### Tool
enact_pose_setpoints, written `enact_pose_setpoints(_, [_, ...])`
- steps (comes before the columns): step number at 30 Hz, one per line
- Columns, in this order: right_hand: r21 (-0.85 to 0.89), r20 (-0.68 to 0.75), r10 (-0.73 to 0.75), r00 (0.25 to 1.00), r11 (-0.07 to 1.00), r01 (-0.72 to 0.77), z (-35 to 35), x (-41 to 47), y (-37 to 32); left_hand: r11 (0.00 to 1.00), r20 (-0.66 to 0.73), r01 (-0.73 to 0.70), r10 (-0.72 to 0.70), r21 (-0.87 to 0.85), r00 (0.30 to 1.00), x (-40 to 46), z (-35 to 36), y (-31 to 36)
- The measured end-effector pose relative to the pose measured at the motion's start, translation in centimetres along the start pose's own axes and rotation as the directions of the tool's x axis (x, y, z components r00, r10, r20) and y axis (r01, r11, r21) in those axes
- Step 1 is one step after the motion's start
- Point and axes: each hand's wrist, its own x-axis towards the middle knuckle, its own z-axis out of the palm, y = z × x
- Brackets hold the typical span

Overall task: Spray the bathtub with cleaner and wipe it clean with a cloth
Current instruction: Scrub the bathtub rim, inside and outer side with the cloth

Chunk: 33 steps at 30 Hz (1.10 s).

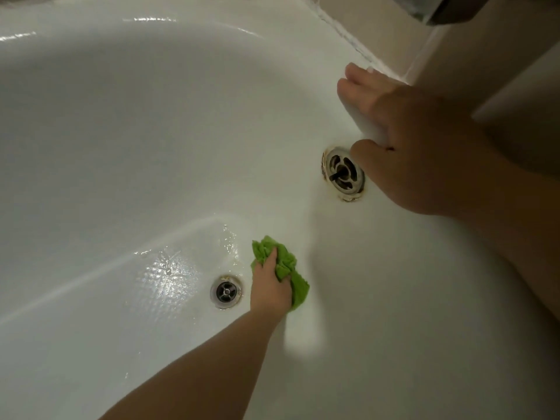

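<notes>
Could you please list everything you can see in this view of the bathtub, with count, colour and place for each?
bathtub: one, white, fills the view.
cloth: one, green, bunched, on the tub surface right of the floor drain.
floor drain: one, metal, stained rim, tub bottom.
overflow fitting: one, metal, rust-ringed, on the end wall.
tiled wall: beige, upper right.
left hand: grips the cloth.
right hand: rests on the tub rim above the overflow fitting.

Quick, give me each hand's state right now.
Left hand: grips the green cloth.
Right hand: open, braced on the bathtub edge.
</notes>
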Motion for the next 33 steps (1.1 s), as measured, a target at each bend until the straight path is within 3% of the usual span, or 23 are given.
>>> enact_pose_setpoints(5, [-0.034,0.042,0.003,0.999,0.999,-0.001,-0.6,-0.3,0.0,0.998,-0.175,0.057,-0.054,0.010,0.983,3.6,-1.3,-0.2])
enact_pose_setpoints(8, [-0.030,0.042,0.007,0.999,1.000,-0.005,-0.5,-0.1,0.0,0.996,-0.099,0.089,-0.091,-0.021,0.991,1.6,-0.3,0.3])
enact_pose_setpoints(11, [0.002,0.034,0.018,0.999,1.000,-0.018,-0.7,-0.3,0.0,0.973,0.030,0.053,-0.047,-0.225,0.998,-0.7,2.2,1.3])
enact_pose_setpoints(14, [0.007,0.033,0.002,0.999,1.000,-0.002,-0.6,-0.4,0.1,0.928,0.028,0.033,-0.024,-0.372,0.999,-0.5,2.1,3.1])
enact_pose_setpoints(19, [0.009,0.031,-0.004,1.000,1.000,0.003,-0.6,-0.4,0.2,0.950,-0.020,0.071,-0.081,-0.305,0.996,-0.9,1.6,4.0])
enact_pose_setpoints(22, [0.025,0.024,-0.015,1.000,1.000,0.015,-0.7,-0.7,0.3,0.917,0.072,0.142,-0.124,-0.374,0.990,-4.3,2.4,5.4])
enact_pose_setpoints(24, [0.029,0.020,-0.019,1.000,0.999,0.018,-0.8,-1.1,0.5,0.883,0.126,0.113,-0.061,-0.456,0.990,-6.6,2.3,6.8])
enact_pose_setpoints(27, [0.029,0.016,-0.037,0.999,0.999,0.037,-0.8,-1.4,0.8,0.851,0.100,0.004,0.057,-0.524,0.993,-7.6,1.3,8.4])
enact_pose_setpoints(33, [-0.018,-0.014,-0.046,0.999,0.999,0.046,-1.0,-3.7,1.3,0.920,0.044,0.016,0.001,-0.390,0.999,-9.8,0.3,10.4])
